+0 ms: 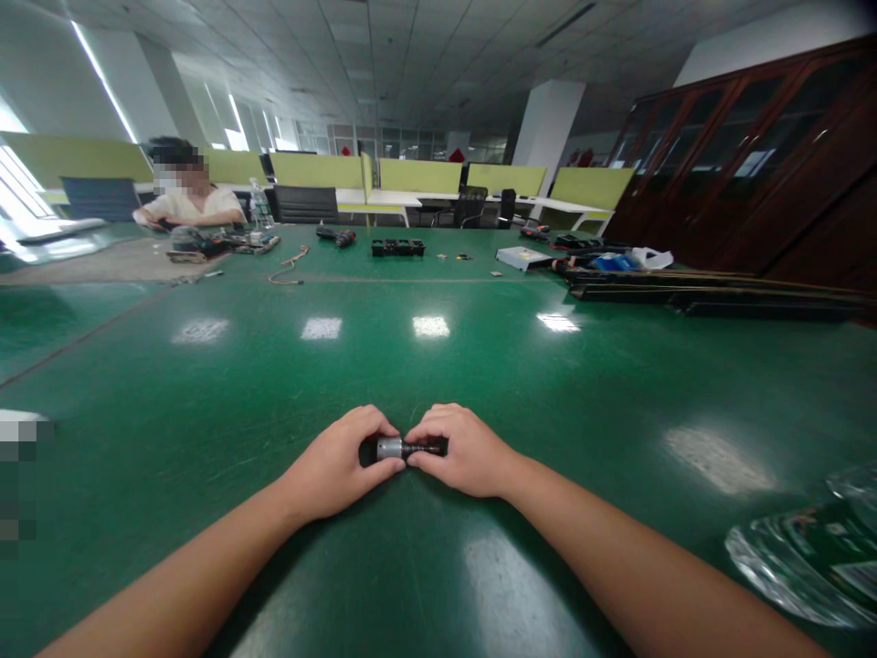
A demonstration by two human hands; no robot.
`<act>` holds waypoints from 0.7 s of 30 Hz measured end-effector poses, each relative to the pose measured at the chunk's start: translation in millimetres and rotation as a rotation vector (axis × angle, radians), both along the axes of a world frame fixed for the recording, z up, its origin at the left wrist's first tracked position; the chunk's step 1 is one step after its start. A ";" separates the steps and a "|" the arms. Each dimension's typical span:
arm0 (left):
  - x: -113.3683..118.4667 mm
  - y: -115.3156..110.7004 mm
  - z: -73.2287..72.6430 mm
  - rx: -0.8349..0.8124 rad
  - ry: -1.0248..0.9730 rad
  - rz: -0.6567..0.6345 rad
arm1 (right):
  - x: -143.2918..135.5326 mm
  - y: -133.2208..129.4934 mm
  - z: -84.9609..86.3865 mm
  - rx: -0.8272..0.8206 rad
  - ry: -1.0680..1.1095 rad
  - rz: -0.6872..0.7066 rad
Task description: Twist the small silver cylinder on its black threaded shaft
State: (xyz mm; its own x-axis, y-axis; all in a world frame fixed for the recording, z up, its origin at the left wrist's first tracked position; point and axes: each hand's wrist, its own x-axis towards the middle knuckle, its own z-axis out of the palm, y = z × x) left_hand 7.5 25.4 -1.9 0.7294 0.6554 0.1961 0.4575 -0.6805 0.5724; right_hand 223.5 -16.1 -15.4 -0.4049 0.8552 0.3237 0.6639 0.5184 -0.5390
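Note:
Low over the green tabletop, a small metal cylinder with a silver body (390, 448) and a narrower dark, ridged shaft (415, 449) lies sideways between my hands. I cannot tell its exact kind. My left hand (339, 464) curls around the silver end, thumb below and fingers above. Thumb and fingertips of my right hand (467, 450) pinch the dark shaft close to where it meets the silver body. The two hands' fingertips almost touch. Part of each end is hidden by the fingers and their shadows.
A clear plastic bottle (808, 557) lies at the right edge. Far across the green table (425, 366) are a black tray (398, 248), a power drill (335, 238), a cord (291, 265), a silver box (523, 259) and long dark strips (713, 291). Another person (195, 201) sits far left.

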 end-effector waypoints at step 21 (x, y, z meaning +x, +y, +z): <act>0.2 0.1 -1.2 -0.005 0.014 0.009 | 3.3 0.2 -0.7 0.038 0.023 -0.009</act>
State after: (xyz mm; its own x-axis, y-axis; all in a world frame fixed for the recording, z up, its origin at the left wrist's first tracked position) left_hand 7.7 25.5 -3.1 0.7262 0.6628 0.1824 0.4715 -0.6733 0.5695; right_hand 226.9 -15.9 -16.0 -0.3893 0.8455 0.3655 0.6562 0.5330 -0.5341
